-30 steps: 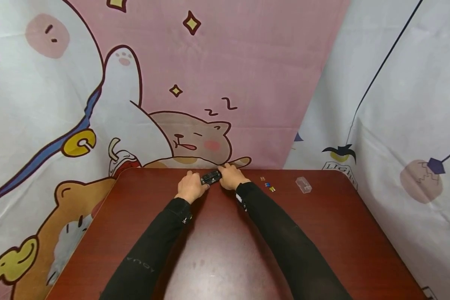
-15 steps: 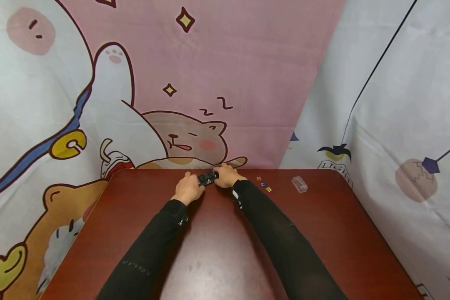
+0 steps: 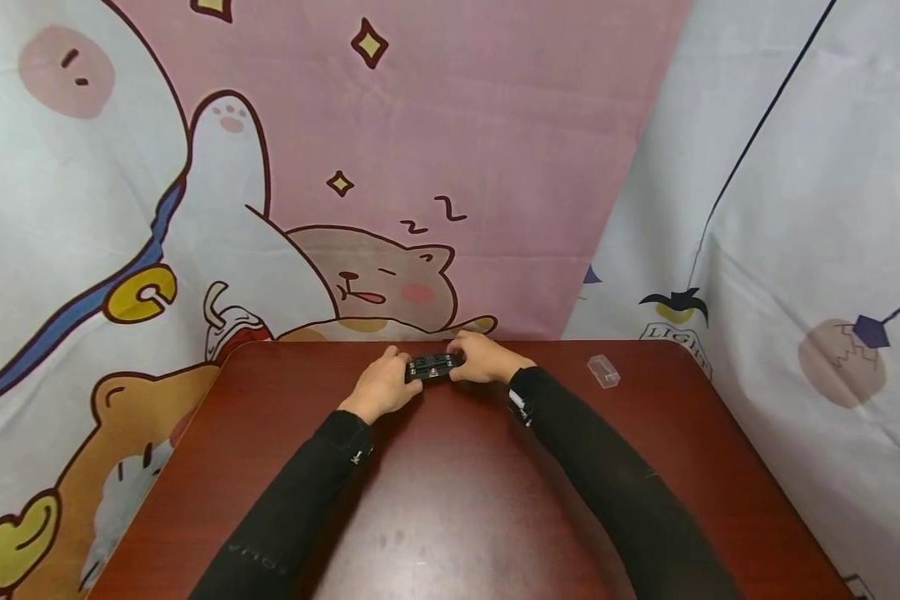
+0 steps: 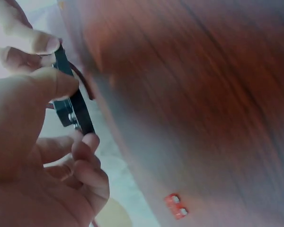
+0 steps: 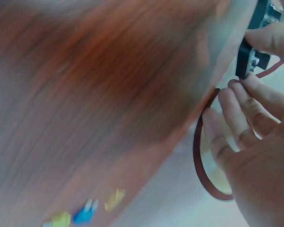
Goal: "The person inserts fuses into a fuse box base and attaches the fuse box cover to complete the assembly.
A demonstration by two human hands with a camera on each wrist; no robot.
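Near the far edge of the table, a black fuse block (image 3: 432, 367) with metal screw terminals is held between both hands. My left hand (image 3: 382, 385) grips its left end, thumb (image 4: 57, 82) on one face and fingertips (image 4: 91, 142) at the lower edge. At its right end my right hand (image 3: 487, 358) pinches it, thumb (image 5: 270, 40) on one face and fingers bent behind. In the right wrist view, a blue blade fuse (image 5: 84, 213), a yellow one (image 5: 60, 219) and a tan one (image 5: 114, 199) lie on the table. The left wrist view has a red blade fuse (image 4: 175, 206).
A clear plastic box (image 3: 603, 372) lies at the right of the reddish-brown table (image 3: 450, 500). Behind the far edge hangs a cartoon-printed cloth (image 3: 525, 167). A dark brown curved strip (image 5: 197, 146) shows beyond the table edge in the right wrist view.
Both hands and the fuse block have shifted right and slightly toward me, and the block lies more level. The coloured fuses right of the hands are now hidden behind my right hand.
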